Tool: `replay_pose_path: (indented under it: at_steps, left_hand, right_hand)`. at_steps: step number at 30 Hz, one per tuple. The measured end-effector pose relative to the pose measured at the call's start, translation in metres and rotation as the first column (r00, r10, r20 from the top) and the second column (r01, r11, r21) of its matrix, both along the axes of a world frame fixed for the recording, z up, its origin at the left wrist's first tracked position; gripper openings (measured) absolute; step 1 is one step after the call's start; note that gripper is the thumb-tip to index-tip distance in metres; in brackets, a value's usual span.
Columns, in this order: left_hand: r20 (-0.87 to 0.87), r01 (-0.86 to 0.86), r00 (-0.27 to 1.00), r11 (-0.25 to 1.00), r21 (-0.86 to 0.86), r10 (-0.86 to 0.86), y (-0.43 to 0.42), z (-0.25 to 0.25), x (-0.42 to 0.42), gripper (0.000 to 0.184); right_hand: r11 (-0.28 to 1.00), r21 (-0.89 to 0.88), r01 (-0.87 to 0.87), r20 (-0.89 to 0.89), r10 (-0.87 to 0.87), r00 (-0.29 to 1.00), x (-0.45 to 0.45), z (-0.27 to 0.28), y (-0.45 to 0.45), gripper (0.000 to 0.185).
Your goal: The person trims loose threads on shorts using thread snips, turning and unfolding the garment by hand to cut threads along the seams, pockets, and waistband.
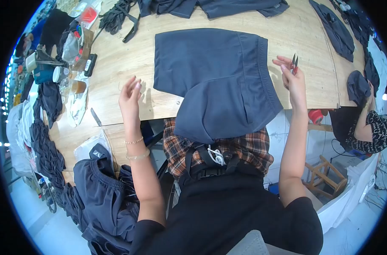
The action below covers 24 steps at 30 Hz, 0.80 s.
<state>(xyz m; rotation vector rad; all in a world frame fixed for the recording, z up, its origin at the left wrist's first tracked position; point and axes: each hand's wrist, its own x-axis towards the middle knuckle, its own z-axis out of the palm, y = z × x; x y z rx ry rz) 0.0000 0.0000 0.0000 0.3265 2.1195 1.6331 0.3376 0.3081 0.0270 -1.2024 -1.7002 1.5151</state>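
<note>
Across wooden table point(121, 55), overhanging edge: dark shorts point(206, 59); tiled floor point(277, 131) below. Left fingers point(126, 87) half-curled, empty; right fingers point(282, 58) loosely round snips point(294, 67).

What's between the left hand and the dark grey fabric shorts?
No objects: in the head view, only a bare strip of pale wooden tabletop shows between the left hand and the dark grey fabric shorts.

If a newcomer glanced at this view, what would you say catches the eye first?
Probably the dark shorts, lying across the table's near edge with the waistband toward the right hand. That hand holds red-handled snips, blades pointing away from the person. Below the shorts, orange-and-black plaid cloth stands out.
</note>
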Motion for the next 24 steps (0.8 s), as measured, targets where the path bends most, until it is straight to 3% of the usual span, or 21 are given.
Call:
replay_pose_path:
  at_steps: [3, 9, 14, 16, 17, 19, 21, 24]
  left_hand:
    - [0.059, 0.032, 0.998, 0.999, -0.017, -0.031, -0.005, -0.028, 0.01, 0.042]
    - [-0.202, 0.108, 0.969, 0.979, -0.172, -0.142, 0.011, -0.047, 0.007, 0.03]
    - [0.044, 0.058, 0.997, 0.997, -0.059, -0.056, 0.025, -0.046, 0.006, 0.027]
    - [-0.21, 0.175, 0.956, 0.974, -0.143, -0.203, 0.028, -0.035, 0.017, 0.024]
    - [-0.206, 0.174, 0.958, 0.975, -0.141, -0.201, 0.029, -0.028, 0.022, 0.024]
    - [-0.659, 0.293, 0.663, 0.933, -0.21, -0.356, 0.037, -0.01, 0.034, 0.019]
    - [-0.658, 0.31, 0.659, 0.929, -0.203, -0.364, 0.053, 0.013, 0.048, 0.015]
    - [-0.72, 0.423, 0.578, 0.895, -0.14, -0.385, 0.077, 0.048, 0.062, 0.015]
  right_hand:
    - [0.999, -0.047, -0.015, -0.003, 0.015, 1.0, 0.006, -0.007, -0.011, 0.026]
    - [1.0, 0.006, 0.014, -0.063, -0.013, 0.998, 0.0, -0.018, -0.031, 0.021]
    - [0.999, -0.021, -0.048, -0.066, 0.046, 0.997, -0.012, -0.019, -0.044, 0.02]
    - [0.997, -0.02, -0.079, -0.051, 0.077, 0.996, -0.016, -0.019, -0.05, 0.019]
    - [0.994, -0.02, -0.11, -0.041, 0.109, 0.993, -0.02, -0.019, -0.053, 0.019]
    - [0.976, -0.118, -0.183, -0.028, 0.181, 0.983, -0.032, -0.01, -0.063, 0.018]
    - [0.954, 0.057, -0.294, -0.067, 0.297, 0.952, -0.059, -0.003, -0.086, 0.018]
    - [0.933, 0.125, -0.339, -0.092, 0.351, 0.932, -0.093, 0.013, -0.109, 0.017]
